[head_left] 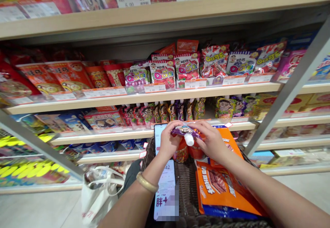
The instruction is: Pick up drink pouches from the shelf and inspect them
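Note:
Between both hands is a purple spouted jelly pouch (185, 130) with a cartoon face and a white cap pointing towards me. My left hand (168, 138) is closed on its left side, and my right hand (212, 140) grips its right side. Below them is a dark woven basket (187, 193). In it, red-lidded tubs (181, 152) sit partly hidden under the hands. An orange snack bag (219, 188) lies at the basket's right, and a lit phone (166, 180) lies along its left, partly covered by my left arm.
Ahead, a wooden shelf (144, 98) carries several gummy candy bags (162, 73). The shelf beneath holds several similar spouted pouches (148, 113). Slanting metal posts (286, 87) frame the unit on both sides. A white tote bag (99, 193) stands at lower left on the floor.

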Demonstrator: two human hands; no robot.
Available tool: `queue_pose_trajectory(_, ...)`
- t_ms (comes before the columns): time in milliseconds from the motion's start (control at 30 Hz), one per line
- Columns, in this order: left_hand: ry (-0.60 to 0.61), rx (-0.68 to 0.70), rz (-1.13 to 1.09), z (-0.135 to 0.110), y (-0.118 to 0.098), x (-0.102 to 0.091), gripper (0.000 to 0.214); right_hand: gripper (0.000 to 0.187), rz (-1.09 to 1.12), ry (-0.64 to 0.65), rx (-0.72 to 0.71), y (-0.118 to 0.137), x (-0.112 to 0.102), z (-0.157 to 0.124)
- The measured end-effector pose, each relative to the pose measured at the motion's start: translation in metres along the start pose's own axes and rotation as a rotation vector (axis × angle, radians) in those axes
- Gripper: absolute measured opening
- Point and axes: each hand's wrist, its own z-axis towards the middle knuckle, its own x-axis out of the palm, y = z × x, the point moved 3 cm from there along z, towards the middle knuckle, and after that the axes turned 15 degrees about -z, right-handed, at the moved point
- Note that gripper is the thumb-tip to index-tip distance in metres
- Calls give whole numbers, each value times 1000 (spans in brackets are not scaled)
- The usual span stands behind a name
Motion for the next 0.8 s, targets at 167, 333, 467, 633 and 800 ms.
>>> queue_pose_trajectory(167, 201, 176, 253, 6, -17, 14, 39, 41, -72, -63, -34, -7, -25, 15)
queue_pose_trajectory(333, 312, 141, 582, 30, -34, 36, 53, 38, -243, -143, -59, -25, -64, 28)
queue_pose_trajectory(467, 340, 74, 758, 53, -31, 60, 47, 34, -341, -164, -28, -54, -77, 24)
queue_pose_trajectory(633, 483, -82, 787, 81, -3, 99, 28, 27, -398, -167, 108, -104, -63, 7)
queue_pose_trajectory(800, 409, -359, 823, 107, 30, 126, 23, 27, -514, 50, 354, -147, -36, 2)
